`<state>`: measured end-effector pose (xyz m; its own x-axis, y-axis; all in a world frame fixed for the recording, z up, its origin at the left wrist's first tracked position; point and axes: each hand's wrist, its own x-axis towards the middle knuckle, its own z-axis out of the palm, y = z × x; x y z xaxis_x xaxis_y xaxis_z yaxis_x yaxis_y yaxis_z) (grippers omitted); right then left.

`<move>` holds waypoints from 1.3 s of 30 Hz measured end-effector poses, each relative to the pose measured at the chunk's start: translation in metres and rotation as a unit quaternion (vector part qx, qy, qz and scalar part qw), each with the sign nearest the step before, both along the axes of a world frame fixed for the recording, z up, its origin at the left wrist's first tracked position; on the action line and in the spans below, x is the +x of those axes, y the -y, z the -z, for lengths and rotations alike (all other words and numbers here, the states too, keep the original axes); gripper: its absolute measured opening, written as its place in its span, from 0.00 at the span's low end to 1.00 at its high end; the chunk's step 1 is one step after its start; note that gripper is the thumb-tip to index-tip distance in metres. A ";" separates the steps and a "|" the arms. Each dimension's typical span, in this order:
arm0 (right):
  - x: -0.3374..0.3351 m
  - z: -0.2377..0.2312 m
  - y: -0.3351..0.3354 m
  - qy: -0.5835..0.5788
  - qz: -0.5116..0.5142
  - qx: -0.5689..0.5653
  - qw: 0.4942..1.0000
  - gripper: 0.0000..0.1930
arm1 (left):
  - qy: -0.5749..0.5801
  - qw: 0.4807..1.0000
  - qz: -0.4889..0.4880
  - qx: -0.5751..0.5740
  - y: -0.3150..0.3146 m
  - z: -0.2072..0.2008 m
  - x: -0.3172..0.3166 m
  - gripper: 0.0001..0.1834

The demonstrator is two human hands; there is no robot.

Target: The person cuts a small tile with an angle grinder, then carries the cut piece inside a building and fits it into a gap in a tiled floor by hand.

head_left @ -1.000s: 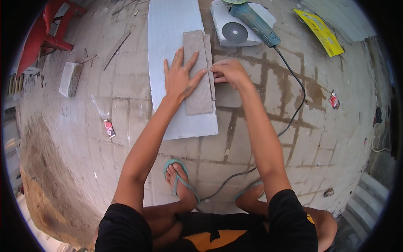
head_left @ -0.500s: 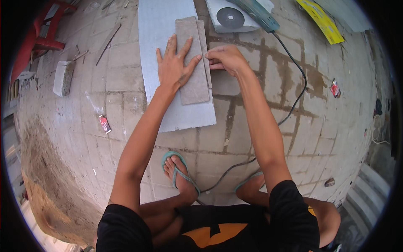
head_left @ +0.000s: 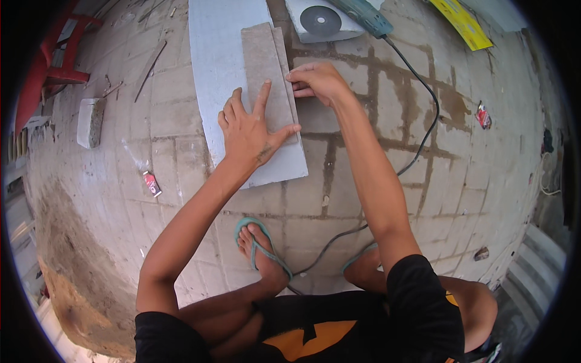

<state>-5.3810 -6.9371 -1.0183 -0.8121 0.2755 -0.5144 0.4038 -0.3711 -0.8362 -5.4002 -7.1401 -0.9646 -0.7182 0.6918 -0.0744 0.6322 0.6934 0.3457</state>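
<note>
Two long grey-brown tile strips lie stacked on a pale blue-white slab (head_left: 212, 78). The upper tile strip (head_left: 259, 60) covers most of the lower tile strip (head_left: 281, 54), whose right edge sticks out. My left hand (head_left: 247, 130) rests over the near part of the upper strip, with its index finger and thumb stretched apart and the other fingers bent slightly. At the strips' right edge, my right hand (head_left: 324, 83) is closed, thumb and fingertips pinching the edge; its palm is hidden.
Beyond my right hand, a green power tool (head_left: 372, 18) and a dark round disc (head_left: 321, 22) lie on a white block (head_left: 339, 36). A black cable (head_left: 434, 103) curves across the paved floor. A grey block (head_left: 91, 123), red plastic chair (head_left: 66, 75) and yellow sheet (head_left: 463, 24) lie around.
My left hand has slid toward me along the upper tile strip and its fingers have drawn in somewhat. My right hand stays at the right edge. The whole view has shifted slightly.
</note>
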 end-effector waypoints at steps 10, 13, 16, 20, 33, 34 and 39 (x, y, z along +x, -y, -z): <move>-0.006 -0.002 0.006 -0.020 0.018 -0.014 1.000 0.12 | -0.050 0.996 0.042 0.056 0.023 0.030 0.026 0.45; -0.005 -0.002 0.007 -0.023 0.018 -0.014 0.999 0.12 | -0.057 0.995 0.040 0.075 0.022 0.032 0.025 0.43; -0.003 0.002 0.004 -0.022 0.018 -0.014 1.000 0.12 | -0.061 0.994 0.038 0.076 0.018 0.033 0.027 0.42; -0.003 0.000 0.004 -0.020 0.003 -0.016 1.000 0.12 | -0.072 0.994 0.041 0.071 0.019 0.032 0.027 0.41; -0.009 -0.001 0.002 -0.039 0.011 -0.031 0.999 0.09 | -0.091 0.992 0.042 0.079 0.018 0.034 0.027 0.41; -0.009 0.000 0.002 -0.038 0.011 -0.031 0.999 0.09 | -0.091 0.992 0.043 0.082 0.018 0.035 0.027 0.41; -0.010 0.003 0.000 -0.026 -0.013 -0.019 0.999 0.08 | -0.092 0.991 0.047 0.087 0.017 0.037 0.028 0.41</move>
<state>-5.3906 -6.9373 -1.0215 -0.8446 0.2352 -0.4809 0.3700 -0.3928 -0.8419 -5.3726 -7.1573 -1.0012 -0.6404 0.7469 0.1791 0.7547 0.5685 0.3274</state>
